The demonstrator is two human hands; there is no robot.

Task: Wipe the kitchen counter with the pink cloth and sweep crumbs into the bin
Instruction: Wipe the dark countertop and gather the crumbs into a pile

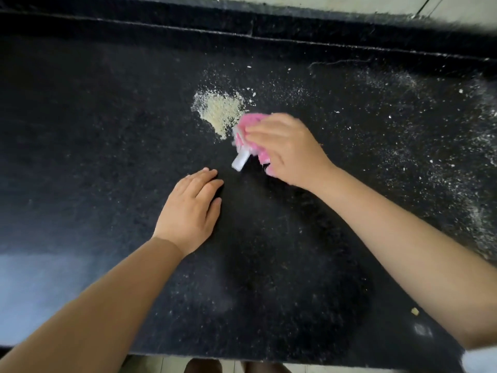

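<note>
- Gathering step — right hand (285, 149) grips the pink cloth (248, 130) just beside the crumb pile (219, 113).
- Left hand (189, 211) rests flat, fingers straight, nearer than the pile.
- Next, likely: sweep the pile off the counter (80, 130) — no bin in view.

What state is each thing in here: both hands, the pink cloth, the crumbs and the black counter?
Right hand: grips the bunched pink cloth.
Pink cloth: crumpled, pressed on the counter beside the pile.
Left hand: flat on the counter, holding nothing.
Tan crumb pile: gathered, on the counter.
Scattered white crumbs: spread at right, unswept.
Black speckled stone counter: partly dirty.
</note>
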